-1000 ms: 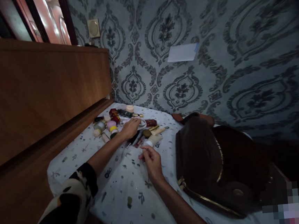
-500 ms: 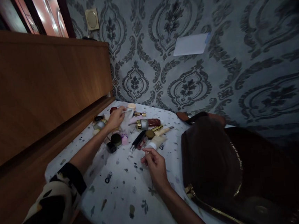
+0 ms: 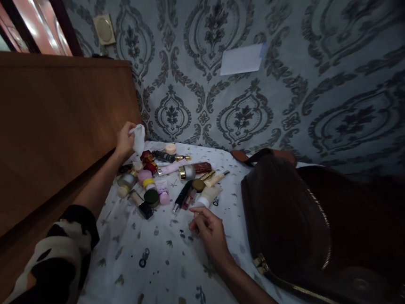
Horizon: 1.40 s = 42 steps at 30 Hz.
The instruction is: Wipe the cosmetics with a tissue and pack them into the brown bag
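Cloth (image 3: 138,138) pinched high in left hand (image 3: 125,140), probably to clear cosmetics (image 3: 151,198); right hand (image 3: 210,231) half-curled near tube (image 3: 209,195), grip unclear.

We pinch a limp white cloth (image 3: 138,139) in our left hand (image 3: 125,140); our right hand (image 3: 210,231), loosely curled, is near a pale tube (image 3: 209,195) and a brown bag (image 3: 282,211).

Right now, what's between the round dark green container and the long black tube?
In the head view, a small purple tube lies between the round dark green container and the long black tube.
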Each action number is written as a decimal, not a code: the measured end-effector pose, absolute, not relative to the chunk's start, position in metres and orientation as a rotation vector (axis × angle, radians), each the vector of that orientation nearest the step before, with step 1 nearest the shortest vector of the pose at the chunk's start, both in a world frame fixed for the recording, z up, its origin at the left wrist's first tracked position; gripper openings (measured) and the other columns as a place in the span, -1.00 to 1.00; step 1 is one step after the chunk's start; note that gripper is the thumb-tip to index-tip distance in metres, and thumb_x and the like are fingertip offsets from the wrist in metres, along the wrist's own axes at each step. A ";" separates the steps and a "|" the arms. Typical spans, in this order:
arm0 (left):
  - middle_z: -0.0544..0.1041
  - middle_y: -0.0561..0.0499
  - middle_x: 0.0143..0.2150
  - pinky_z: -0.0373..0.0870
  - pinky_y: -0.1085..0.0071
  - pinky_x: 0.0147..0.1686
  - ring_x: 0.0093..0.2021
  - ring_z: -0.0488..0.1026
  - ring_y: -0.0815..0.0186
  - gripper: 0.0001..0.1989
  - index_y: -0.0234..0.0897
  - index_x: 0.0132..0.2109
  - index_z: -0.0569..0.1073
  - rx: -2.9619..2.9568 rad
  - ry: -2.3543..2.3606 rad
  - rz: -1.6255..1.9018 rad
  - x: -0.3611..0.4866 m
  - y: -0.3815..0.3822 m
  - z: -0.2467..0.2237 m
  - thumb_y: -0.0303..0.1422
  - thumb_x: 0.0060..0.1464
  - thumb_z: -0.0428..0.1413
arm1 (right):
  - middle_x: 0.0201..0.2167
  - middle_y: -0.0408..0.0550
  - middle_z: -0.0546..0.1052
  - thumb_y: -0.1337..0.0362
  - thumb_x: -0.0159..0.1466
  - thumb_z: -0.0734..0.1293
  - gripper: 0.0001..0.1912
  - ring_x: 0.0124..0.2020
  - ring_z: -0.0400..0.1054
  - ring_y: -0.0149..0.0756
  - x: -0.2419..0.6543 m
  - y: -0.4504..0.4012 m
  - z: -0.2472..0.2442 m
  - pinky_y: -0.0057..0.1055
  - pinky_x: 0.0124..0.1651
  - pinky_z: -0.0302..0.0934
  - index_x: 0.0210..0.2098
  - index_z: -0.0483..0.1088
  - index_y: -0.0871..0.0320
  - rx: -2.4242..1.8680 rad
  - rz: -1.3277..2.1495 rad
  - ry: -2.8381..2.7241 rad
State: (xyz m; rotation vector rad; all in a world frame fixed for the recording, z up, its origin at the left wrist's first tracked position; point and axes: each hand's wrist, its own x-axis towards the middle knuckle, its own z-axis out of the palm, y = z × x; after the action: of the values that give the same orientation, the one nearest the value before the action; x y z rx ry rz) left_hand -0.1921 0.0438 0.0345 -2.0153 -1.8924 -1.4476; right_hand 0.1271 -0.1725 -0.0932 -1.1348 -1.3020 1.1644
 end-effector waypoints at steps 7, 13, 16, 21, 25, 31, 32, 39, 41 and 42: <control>0.56 -0.05 -0.17 0.32 0.29 -0.03 -0.11 0.44 0.17 -0.70 -0.26 -0.07 0.47 -2.036 -1.943 -1.189 -0.165 0.093 0.029 -0.57 0.07 0.00 | -0.62 -0.13 0.46 0.02 0.23 0.27 -0.63 -0.56 0.28 -0.35 0.128 -0.173 -0.093 -0.46 -0.47 0.15 -0.21 0.47 0.19 -1.137 1.196 -1.281; 0.55 -0.15 0.00 0.30 0.23 0.07 0.04 0.44 0.09 -0.61 -0.29 0.04 0.46 -2.088 -1.996 -0.929 -0.162 0.118 0.018 -0.57 0.09 -0.03 | -0.62 -0.16 0.44 0.01 0.25 0.25 -0.61 -0.57 0.27 -0.38 0.128 -0.173 -0.094 -0.48 -0.46 0.15 -0.19 0.46 0.21 -1.154 1.256 -1.254; 0.55 -0.20 0.03 0.31 0.19 0.08 0.07 0.43 0.04 -0.61 -0.29 0.05 0.47 -2.112 -2.029 -0.795 -0.158 0.133 0.009 -0.54 0.09 0.00 | -0.61 -0.14 0.45 0.02 0.27 0.23 -0.60 -0.55 0.27 -0.39 0.128 -0.173 -0.095 -0.48 -0.44 0.15 -0.17 0.45 0.22 -1.160 1.256 -1.268; 0.59 -0.19 -0.05 0.35 0.27 0.00 0.01 0.48 0.04 -0.69 -0.27 -0.05 0.54 -2.179 -2.098 -0.572 -0.149 0.159 -0.012 -0.49 0.04 0.07 | -0.61 -0.14 0.44 0.03 0.29 0.22 -0.62 -0.57 0.25 -0.40 0.130 -0.174 -0.094 -0.49 -0.47 0.12 -0.19 0.46 0.22 -1.175 1.236 -1.284; 0.64 -0.13 -0.21 0.36 0.37 -0.16 -0.14 0.52 0.10 -0.71 -0.26 -0.16 0.58 -2.252 -2.134 -0.424 -0.148 0.166 -0.027 -0.48 -0.06 0.10 | -0.63 -0.14 0.44 0.06 0.27 0.24 -0.65 -0.57 0.24 -0.41 0.130 -0.174 -0.091 -0.50 -0.48 0.11 -0.21 0.47 0.22 -1.189 1.227 -1.292; 0.62 -0.09 -0.21 0.35 0.39 -0.19 -0.13 0.50 0.10 -0.66 -0.24 -0.17 0.58 -2.269 -2.132 -0.430 -0.162 0.162 -0.022 -0.51 -0.16 0.11 | -0.62 -0.13 0.46 0.07 0.28 0.24 -0.65 -0.57 0.26 -0.40 0.130 -0.174 -0.092 -0.50 -0.47 0.14 -0.20 0.48 0.21 -1.182 1.215 -1.301; 0.62 -0.10 -0.20 0.35 0.38 -0.18 -0.12 0.49 0.10 -0.66 -0.25 -0.16 0.58 -2.257 -2.132 -0.458 -0.166 0.161 -0.018 -0.49 -0.15 0.11 | -0.62 -0.13 0.45 0.06 0.28 0.24 -0.65 -0.57 0.26 -0.40 0.130 -0.174 -0.092 -0.50 -0.47 0.14 -0.19 0.48 0.21 -1.182 1.210 -1.307; 0.58 -0.11 -0.14 0.35 0.31 -0.12 -0.10 0.45 0.09 -0.63 -0.31 -0.07 0.54 -2.313 -2.117 -0.609 -0.188 0.143 0.006 -0.36 -0.06 0.05 | -0.62 -0.13 0.45 0.02 0.28 0.23 -0.61 -0.58 0.28 -0.39 0.129 -0.173 -0.090 -0.49 -0.47 0.16 -0.20 0.47 0.23 -1.176 1.222 -1.302; 0.59 -0.06 -0.20 0.36 0.34 -0.13 -0.16 0.46 0.12 -0.68 -0.31 -0.16 0.55 -2.441 -2.106 -0.588 -0.190 0.134 0.003 -0.28 -0.07 0.09 | -0.62 -0.13 0.45 0.02 0.28 0.23 -0.60 -0.58 0.28 -0.39 0.129 -0.173 -0.091 -0.49 -0.48 0.16 -0.19 0.47 0.23 -1.167 1.235 -1.295; 0.59 -0.04 -0.23 0.37 0.35 -0.14 -0.18 0.46 0.14 -0.69 -0.29 -0.21 0.56 -2.505 -2.102 -0.575 -0.191 0.128 -0.001 -0.23 -0.09 0.12 | -0.62 -0.13 0.45 0.02 0.28 0.23 -0.61 -0.58 0.28 -0.39 0.129 -0.173 -0.091 -0.49 -0.48 0.16 -0.19 0.46 0.23 -1.164 1.239 -1.291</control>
State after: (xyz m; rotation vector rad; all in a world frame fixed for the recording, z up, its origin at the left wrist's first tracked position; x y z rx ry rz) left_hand -0.1906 0.1281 -0.0005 -2.5053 -2.1016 -0.5751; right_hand 0.1288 -0.1727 -0.0910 -1.1643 -1.2915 1.2388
